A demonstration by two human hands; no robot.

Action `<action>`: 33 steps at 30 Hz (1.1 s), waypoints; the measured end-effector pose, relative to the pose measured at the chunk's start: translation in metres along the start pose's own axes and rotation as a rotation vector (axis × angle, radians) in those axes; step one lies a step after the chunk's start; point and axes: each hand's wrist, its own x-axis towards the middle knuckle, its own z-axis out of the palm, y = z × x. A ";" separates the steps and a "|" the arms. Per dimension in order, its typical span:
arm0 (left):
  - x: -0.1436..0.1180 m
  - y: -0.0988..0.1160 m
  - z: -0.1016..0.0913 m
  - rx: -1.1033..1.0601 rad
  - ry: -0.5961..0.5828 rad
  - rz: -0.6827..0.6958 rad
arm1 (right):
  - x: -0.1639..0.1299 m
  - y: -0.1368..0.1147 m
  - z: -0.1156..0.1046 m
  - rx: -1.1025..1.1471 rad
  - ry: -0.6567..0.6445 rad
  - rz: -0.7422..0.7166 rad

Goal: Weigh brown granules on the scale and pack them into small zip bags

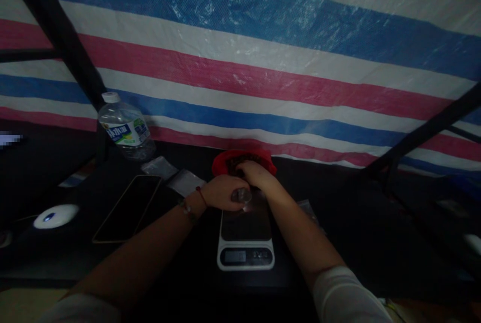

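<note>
My left hand [225,192] is closed around a small clear plastic bag [242,195], held above the far part of a kitchen scale [246,227]. The scale has a dark plate, a white edge and a display facing me. My right hand [254,171] reaches past it into a red bag [218,163] standing open behind the scale. Small dark brown pieces [233,162] lie in that bag; their kind is too dim to make out. The right fingertips are hidden among them.
To the left are two flat clear bags [186,182], a phone [128,207], a white mouse [56,216] and a large clear bottle [126,127]. Another clear bag [308,210] lies by my right forearm. A striped plastic sheet [244,72] and dark frame bars [71,42] stand behind the black table.
</note>
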 end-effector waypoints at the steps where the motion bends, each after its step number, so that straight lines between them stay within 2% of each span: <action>1: 0.000 -0.004 0.000 -0.021 0.042 -0.031 | 0.000 0.001 0.000 0.007 -0.007 0.007; 6: 0.003 -0.028 0.001 0.008 0.416 -0.298 | 0.006 0.012 0.003 0.033 0.026 0.042; 8: 0.004 -0.033 0.003 0.046 0.466 -0.388 | 0.008 0.020 0.003 0.051 0.092 0.045; 13: 0.008 -0.029 0.009 0.118 0.359 -0.601 | 0.007 0.031 0.000 0.194 0.284 0.082; 17: 0.011 -0.024 0.011 0.192 0.304 -0.632 | 0.005 0.028 -0.003 0.320 0.413 0.032; 20: 0.013 -0.024 0.011 0.210 0.300 -0.637 | 0.007 0.021 -0.002 0.314 0.470 -0.006; 25: 0.015 -0.023 0.012 0.227 0.315 -0.669 | 0.010 0.012 0.003 0.259 0.435 -0.079; 30: 0.014 -0.022 0.012 0.230 0.321 -0.681 | 0.004 0.008 -0.003 0.225 0.345 -0.106; 33: 0.014 -0.021 0.012 0.223 0.320 -0.691 | 0.001 0.006 -0.006 0.224 0.347 -0.111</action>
